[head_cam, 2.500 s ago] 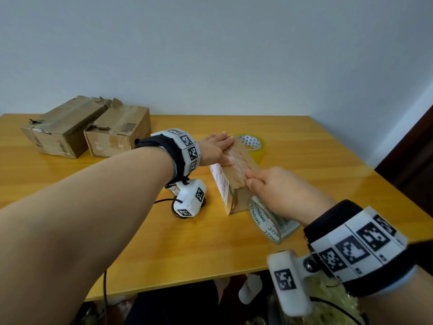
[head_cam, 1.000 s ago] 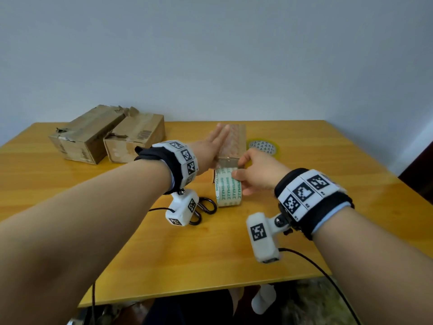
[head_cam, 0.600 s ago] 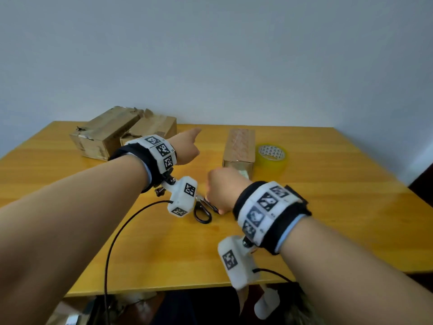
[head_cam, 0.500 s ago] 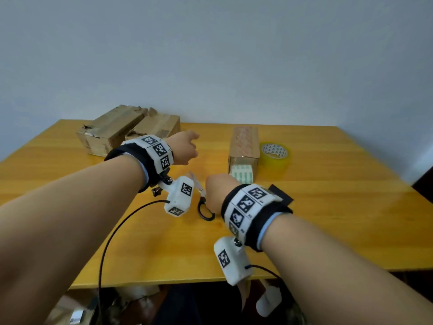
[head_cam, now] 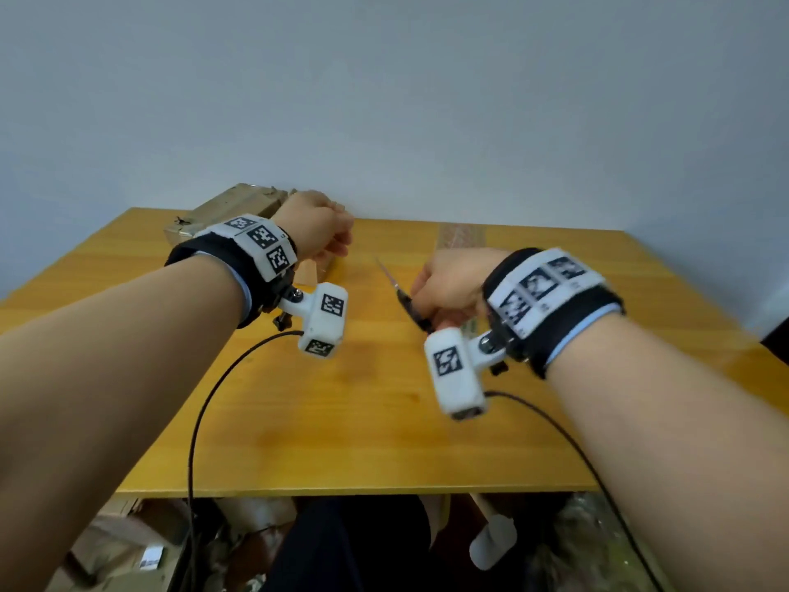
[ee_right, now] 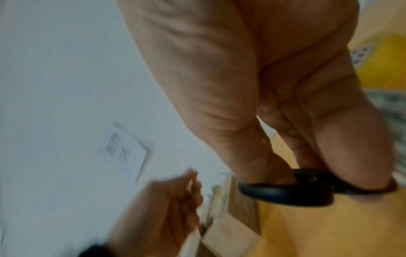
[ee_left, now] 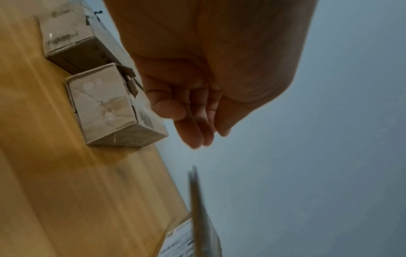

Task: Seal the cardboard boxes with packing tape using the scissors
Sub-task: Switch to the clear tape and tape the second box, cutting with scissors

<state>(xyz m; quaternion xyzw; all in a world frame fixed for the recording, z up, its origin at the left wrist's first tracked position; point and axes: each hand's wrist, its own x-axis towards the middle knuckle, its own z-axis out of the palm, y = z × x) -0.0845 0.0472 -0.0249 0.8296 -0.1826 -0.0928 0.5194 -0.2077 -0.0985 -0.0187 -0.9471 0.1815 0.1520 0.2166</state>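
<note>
While right hand [head_cam: 448,288] grips scissors [head_cam: 399,292] — left hand [head_cam: 314,230] idle; loosely curled.

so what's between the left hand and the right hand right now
In the head view, the blade of the scissors gripped by the right hand juts into the gap toward the left hand, not touching it; behind it only bare table.

A plain room, perhaps a small office or packing corner: a bare pale wall [head_cam: 384,100] behind a wooden tabletop [head_cam: 341,420], worn cardboard boxes [ee_left: 105,107] stacked at its far edge, and more cartons and clutter [head_cam: 141,544] on the floor beneath, though blurred.
</note>
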